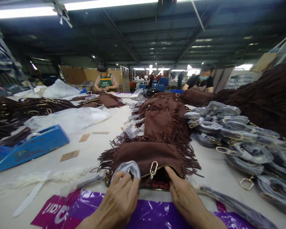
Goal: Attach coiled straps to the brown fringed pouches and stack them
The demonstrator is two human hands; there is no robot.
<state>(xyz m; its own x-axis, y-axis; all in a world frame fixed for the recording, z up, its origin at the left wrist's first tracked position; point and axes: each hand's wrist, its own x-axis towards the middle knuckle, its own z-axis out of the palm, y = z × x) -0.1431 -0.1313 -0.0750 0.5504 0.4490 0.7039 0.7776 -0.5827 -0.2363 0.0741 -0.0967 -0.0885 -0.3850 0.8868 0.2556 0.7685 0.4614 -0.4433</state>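
A brown fringed bag (146, 154) lies on the table before me, its zipped mouth partly open and a red patterned lining showing. My left hand (122, 194) grips a coiled strap (130, 167) wrapped in clear plastic, at the left part of the opening. The strap's gold clasp (153, 169) lies over the zip. At the right of the mouth, my right hand (181, 190) holds the bag's edge, fingertips at the zip; some of its fingers are hidden. Purple plastic packaging (154, 213) lies under my wrists.
More fringed bags (158, 122) run in a row behind. Plastic-wrapped coiled straps (243, 136) are heaped at right, beside a dark fringed pile (264, 95). At left are a blue tape dispenser (33, 146), brown tags (69, 155) and white plastic (69, 119). Two people stand across the table.
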